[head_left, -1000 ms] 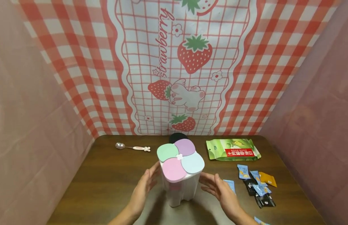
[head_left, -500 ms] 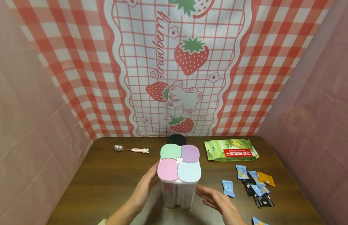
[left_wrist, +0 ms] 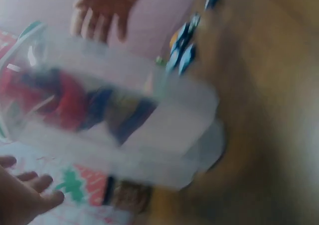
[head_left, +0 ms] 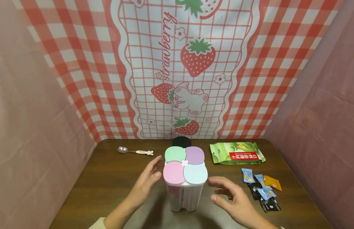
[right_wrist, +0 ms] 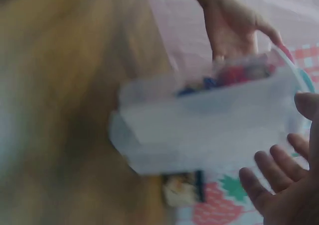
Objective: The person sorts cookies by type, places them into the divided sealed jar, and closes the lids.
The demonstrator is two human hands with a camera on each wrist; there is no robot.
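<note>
A clear storage container stands upright at the middle of the table, topped by four petal-shaped lids: green, purple, pink and light blue. Through its wall, the left wrist view shows blurred red and blue packets inside. To its left is my left hand, fingers loosely extended and apart from the wall. On the other side, my right hand hovers with fingers softly bent and nothing in its grasp. Both wrist views show gaps between the nearer hand and the container.
A spoon with a rabbit handle lies back left. Behind the container is a round black-topped object. A green food bag lies back right, with several small blue, black and orange packets in front of it.
The container has turned from a diagonal stance to face me squarely. Both hands have drawn off its sides. My right hand now covers the lone blue packet beside it.
</note>
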